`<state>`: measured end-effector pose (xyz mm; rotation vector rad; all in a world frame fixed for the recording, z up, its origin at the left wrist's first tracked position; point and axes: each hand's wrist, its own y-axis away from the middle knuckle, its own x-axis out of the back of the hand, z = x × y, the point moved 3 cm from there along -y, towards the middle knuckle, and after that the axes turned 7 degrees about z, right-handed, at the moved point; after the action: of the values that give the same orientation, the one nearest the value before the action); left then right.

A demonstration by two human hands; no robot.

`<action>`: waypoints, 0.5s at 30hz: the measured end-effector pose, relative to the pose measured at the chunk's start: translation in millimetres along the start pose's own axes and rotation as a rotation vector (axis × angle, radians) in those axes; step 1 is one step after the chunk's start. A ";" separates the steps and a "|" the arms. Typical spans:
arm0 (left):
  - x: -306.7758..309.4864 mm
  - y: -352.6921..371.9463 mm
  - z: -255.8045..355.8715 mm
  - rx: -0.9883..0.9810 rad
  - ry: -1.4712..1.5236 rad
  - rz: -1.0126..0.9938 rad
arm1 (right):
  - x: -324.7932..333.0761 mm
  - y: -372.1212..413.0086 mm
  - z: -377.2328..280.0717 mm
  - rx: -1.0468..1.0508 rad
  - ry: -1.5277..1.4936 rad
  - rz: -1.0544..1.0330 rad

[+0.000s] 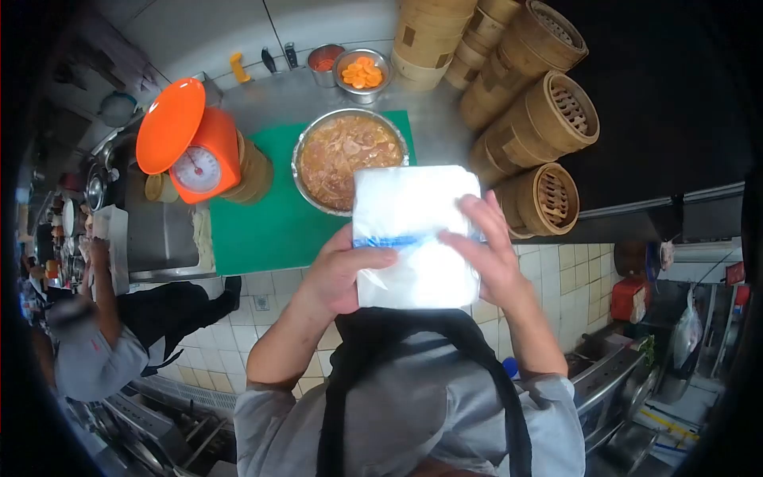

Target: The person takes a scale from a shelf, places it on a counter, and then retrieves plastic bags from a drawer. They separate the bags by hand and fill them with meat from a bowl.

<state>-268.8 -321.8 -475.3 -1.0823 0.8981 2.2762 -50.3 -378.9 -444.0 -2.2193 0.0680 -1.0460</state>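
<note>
A thick white pack of what look like plastic bags (413, 278), with a blue band across its middle, is in front of my chest. My left hand (343, 270) grips its left edge, thumb lying on top. On the right side, my right hand (497, 253) has its fingers over the upper face and is slightly blurred; the palm is against the edge. Just beyond the pack, partly covered by it, a metal bowl (296, 165) of raw marinated meat (350, 151) stands on a green cutting board (262, 230).
An orange dial scale (208, 159) stands left of the bowl. Bamboo steamers (536, 119) are stacked on the right. Behind are a bowl of carrot slices (362, 73), a small metal cup (324, 65) and knife handles (291, 56). Another person (103, 350) works at the far left by a sink (163, 230).
</note>
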 end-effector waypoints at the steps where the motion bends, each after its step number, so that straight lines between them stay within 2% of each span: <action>1: -3.7 -3.0 0.9 -0.022 0.001 0.005 | -2.6 0.9 8.5 -0.073 -0.064 0.077; 3: -8.6 -10.1 5.1 -0.075 -0.005 0.015 | -9.7 3.4 30.7 -0.212 -0.204 0.234; 4: -9.9 -13.9 5.9 -0.104 -0.014 0.032 | -10.4 9.1 46.6 -0.240 -0.226 0.240; 6: -11.8 -22.6 4.4 -0.155 -0.030 0.063 | -22.0 19.7 68.8 -0.533 -0.702 0.297; 10: -24.0 -38.9 -2.0 -0.159 -0.090 0.130 | -46.6 48.2 113.2 -1.024 -1.477 0.102; 12: -24.4 -50.7 -5.0 -0.170 -0.132 0.205 | -62.3 50.9 122.0 -1.091 -1.742 -0.067; 13: -26.2 -56.0 -5.9 -0.175 -0.149 0.210 | -55.9 37.8 111.3 -1.259 -1.560 -0.096; 15: -19.9 -69.3 -7.8 -0.208 -0.257 0.247 | -76.5 43.8 134.1 -1.205 -1.725 -0.209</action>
<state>-209.0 -282.7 -487.9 -0.7679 0.7369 2.6876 1.8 -314.5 -581.4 -3.3521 -0.3863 1.5045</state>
